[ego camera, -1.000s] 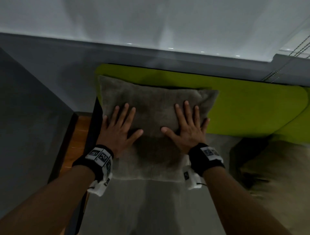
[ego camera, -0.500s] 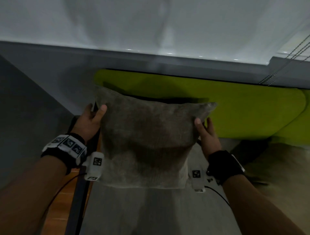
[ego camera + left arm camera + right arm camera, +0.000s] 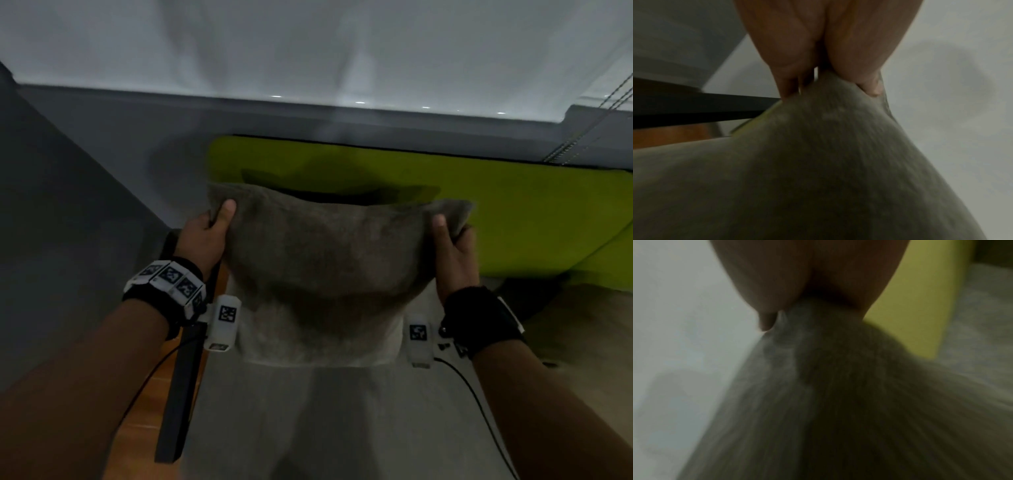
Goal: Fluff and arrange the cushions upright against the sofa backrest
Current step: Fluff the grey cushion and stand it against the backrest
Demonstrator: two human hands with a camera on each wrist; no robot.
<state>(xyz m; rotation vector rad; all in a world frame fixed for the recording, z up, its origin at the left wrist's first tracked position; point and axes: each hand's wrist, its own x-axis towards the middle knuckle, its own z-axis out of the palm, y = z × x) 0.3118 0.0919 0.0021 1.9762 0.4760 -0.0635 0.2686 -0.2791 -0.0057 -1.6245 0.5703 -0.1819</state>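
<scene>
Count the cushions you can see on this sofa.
2. One grey cushion is gripped at its top corners by the left hand and right hand; a blurred second cushion lies at the right edge. Others may be out of frame.

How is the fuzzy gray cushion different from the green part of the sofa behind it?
The gray cushion looks fuzzy and brownish gray; the green backrest looks smooth and bright yellow-green. The cushion is narrower, while the backrest runs on far to its right. The cushion is pinched at its top corners by the left hand and right hand; no hand touches the backrest. Both look like soft sofa parts.
</scene>
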